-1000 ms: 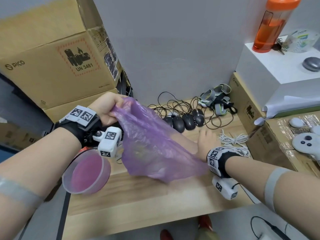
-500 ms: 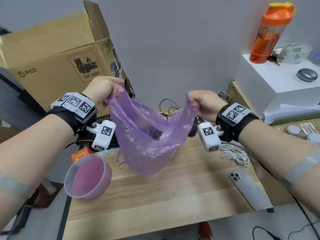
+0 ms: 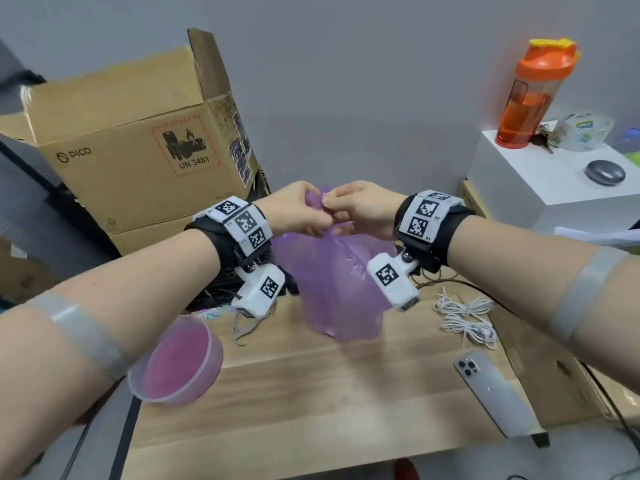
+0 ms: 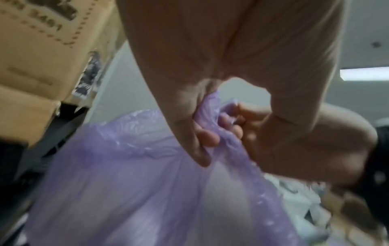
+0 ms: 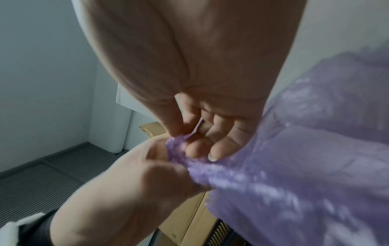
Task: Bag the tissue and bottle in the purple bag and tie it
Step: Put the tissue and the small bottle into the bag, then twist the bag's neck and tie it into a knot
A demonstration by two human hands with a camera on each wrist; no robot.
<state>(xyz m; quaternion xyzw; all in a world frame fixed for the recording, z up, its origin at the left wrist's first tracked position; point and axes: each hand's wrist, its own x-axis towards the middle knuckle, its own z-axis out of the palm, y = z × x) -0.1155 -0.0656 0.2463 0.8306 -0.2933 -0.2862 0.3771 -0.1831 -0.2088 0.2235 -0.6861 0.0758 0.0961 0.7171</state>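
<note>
The purple bag (image 3: pixel 341 289) hangs in the air above the wooden table (image 3: pixel 311 393), its bottom just over the tabletop, its mouth gathered between the 2 hands. The left hand (image 3: pixel 298 209) has its fingers curled round the bunched top of the bag; the right hand (image 3: pixel 363 209) pinches the same bunch from the other side, so the hands touch above the table. In the left wrist view the film is crumpled into a narrow neck at the fingers (image 4: pixel 207 136).

The film looks thin, soft and slick, and it creases wherever it is squeezed. The load seems light, since the bag sags only a little. The best hold is probably the gathered neck itself, close under the fingers, with enough loose film left above it to form a knot. Too hard a pull could stretch or tear such film, and a loose pinch could let it slide.

The tissue and the bottle cannot be made out: the bag is only half see-through and shows no clear shape inside. Whether a knot is begun is hidden by the fingers. Both wrist views are blurred, and the bag's lower end is cut off in them.
</note>
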